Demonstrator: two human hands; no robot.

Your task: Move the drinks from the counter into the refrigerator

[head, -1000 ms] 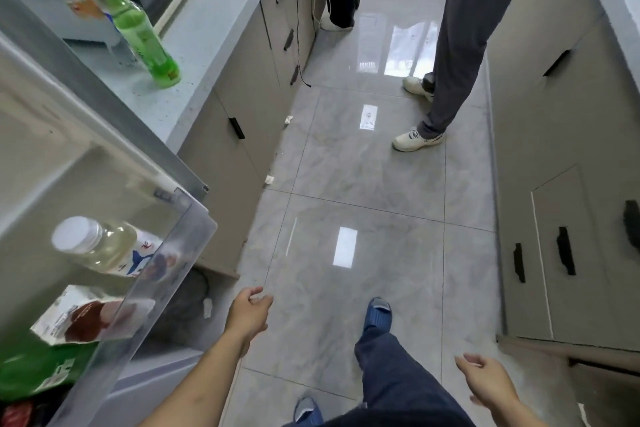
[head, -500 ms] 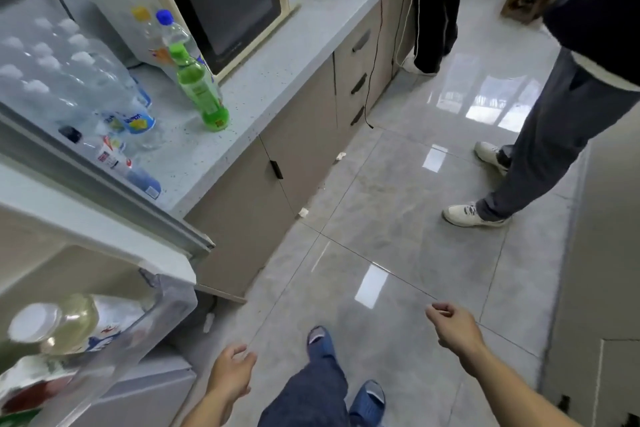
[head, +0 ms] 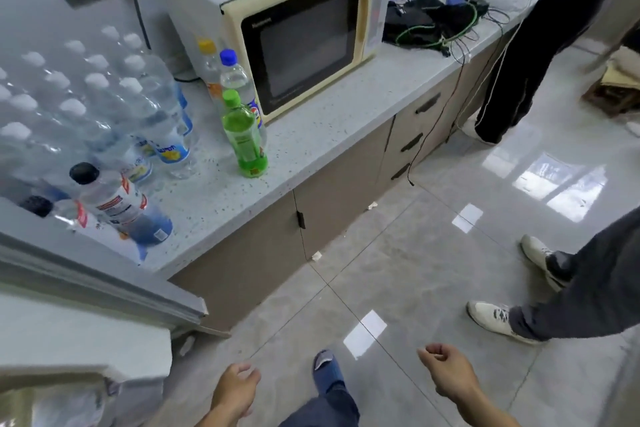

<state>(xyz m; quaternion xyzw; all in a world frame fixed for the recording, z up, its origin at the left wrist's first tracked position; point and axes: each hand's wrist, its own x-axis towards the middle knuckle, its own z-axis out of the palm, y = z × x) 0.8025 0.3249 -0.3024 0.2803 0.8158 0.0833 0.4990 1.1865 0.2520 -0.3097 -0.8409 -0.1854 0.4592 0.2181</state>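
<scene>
A green bottle (head: pixel 245 137) stands near the front of the grey speckled counter (head: pixel 311 135). Behind it stand a blue-capped clear bottle (head: pixel 235 78) and a yellow-capped bottle (head: pixel 209 62). Two black-capped bottles (head: pixel 114 203) sit at the counter's left end. A shrink-wrapped pack of water bottles (head: pixel 86 97) fills the back left. The open refrigerator door (head: pixel 86 288) crosses the lower left. My left hand (head: pixel 235 390) and my right hand (head: pixel 448 373) hang low over the floor, fingers loosely curled, holding nothing.
A microwave (head: pixel 294 21) stands on the counter, with tangled cables (head: pixel 436 21) beside it. Two people stand on the tiled floor at the right: dark trousers (head: pixel 519 55) at the counter's far end, and grey trousers with white shoes (head: pixel 495 319) nearer me.
My view has swung up from the fridge door shelf and floor to the counter. My right hand has come forward; both hands stay empty.
</scene>
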